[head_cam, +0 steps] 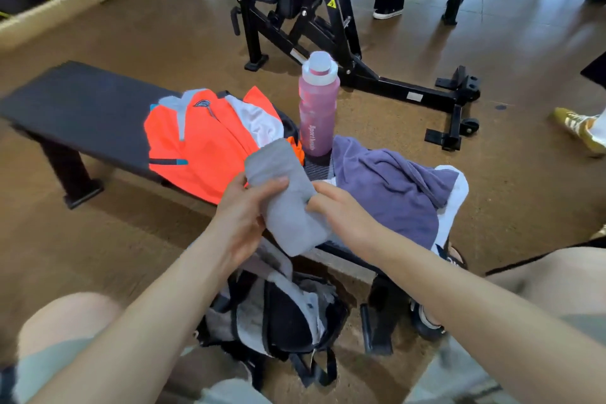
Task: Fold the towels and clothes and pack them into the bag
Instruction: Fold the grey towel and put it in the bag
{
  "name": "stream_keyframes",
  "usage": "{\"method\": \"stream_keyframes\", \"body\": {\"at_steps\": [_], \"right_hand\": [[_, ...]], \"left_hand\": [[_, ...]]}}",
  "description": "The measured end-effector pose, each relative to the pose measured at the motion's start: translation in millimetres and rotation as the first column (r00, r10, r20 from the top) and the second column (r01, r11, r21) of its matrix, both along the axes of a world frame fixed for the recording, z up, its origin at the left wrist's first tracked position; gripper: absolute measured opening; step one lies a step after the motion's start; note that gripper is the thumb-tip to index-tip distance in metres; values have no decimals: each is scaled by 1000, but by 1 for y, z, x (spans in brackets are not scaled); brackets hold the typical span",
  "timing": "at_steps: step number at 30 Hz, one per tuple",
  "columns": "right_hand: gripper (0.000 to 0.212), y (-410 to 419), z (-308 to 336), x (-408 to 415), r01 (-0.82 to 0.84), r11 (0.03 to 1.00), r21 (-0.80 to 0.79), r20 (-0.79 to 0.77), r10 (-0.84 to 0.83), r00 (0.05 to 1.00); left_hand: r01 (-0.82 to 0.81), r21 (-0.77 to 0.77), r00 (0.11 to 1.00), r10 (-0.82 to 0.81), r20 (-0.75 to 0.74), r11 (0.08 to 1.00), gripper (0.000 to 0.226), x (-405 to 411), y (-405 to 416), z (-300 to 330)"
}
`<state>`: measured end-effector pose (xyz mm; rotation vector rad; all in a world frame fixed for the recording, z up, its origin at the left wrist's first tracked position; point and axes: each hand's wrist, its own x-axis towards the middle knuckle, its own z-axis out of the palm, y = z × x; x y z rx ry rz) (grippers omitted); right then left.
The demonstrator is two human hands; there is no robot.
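Head view, gym floor. Both hands hold a folded grey towel (288, 203) above the near edge of a black bench (75, 108). The left hand (244, 213) grips the towel's left side, thumb laid across the top; the right hand (341, 207) pinches its right edge, fingers curled into the cloth. The towel appears doubled into a narrow bundle, so the folding step for this item looks nearly complete. Directly below, on the floor between the person's knees, lies the grey-and-black bag (278, 321), its mouth apparently open upward. On the bench remain an orange jacket (196, 144) to the left, unfolded, and a purple towel (393, 187) to the right, crumpled over a white cloth (455, 203); a pink bottle (318, 108) stands between them at the far side. The next move probably calls for lowering the bundle straight down into the bag while keeping the fold pinched closed, then taking up the jacket or purple towel.
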<state>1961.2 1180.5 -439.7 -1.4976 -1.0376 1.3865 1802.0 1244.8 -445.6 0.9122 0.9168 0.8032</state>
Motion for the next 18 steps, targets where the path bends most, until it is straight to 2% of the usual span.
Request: {"method": "stream_keyframes", "body": {"at_steps": [3,6,8,14,18], "right_hand": [[31,6,-6,-12,-87,996,-24,-61,86,994],[45,17,-9,-21,-84,993,-82,-179,69,981],[52,22,-11,-26,-142,984,-104,-217,117,969],[35,23,-12,-31,-214,966,-145,-216,180,960],[30,19,-10,-32,-249,956,-157,-261,203,944]], "left_hand": [[-36,0,999,36,-18,999,52,-18,5,-2],[-25,23,999,26,-37,999,50,-29,4,-4],[-20,33,998,21,-51,999,49,-34,5,-8],[23,104,990,-8,-142,994,63,-48,9,-20],[45,102,991,-31,-130,994,58,-50,10,-20]]}}
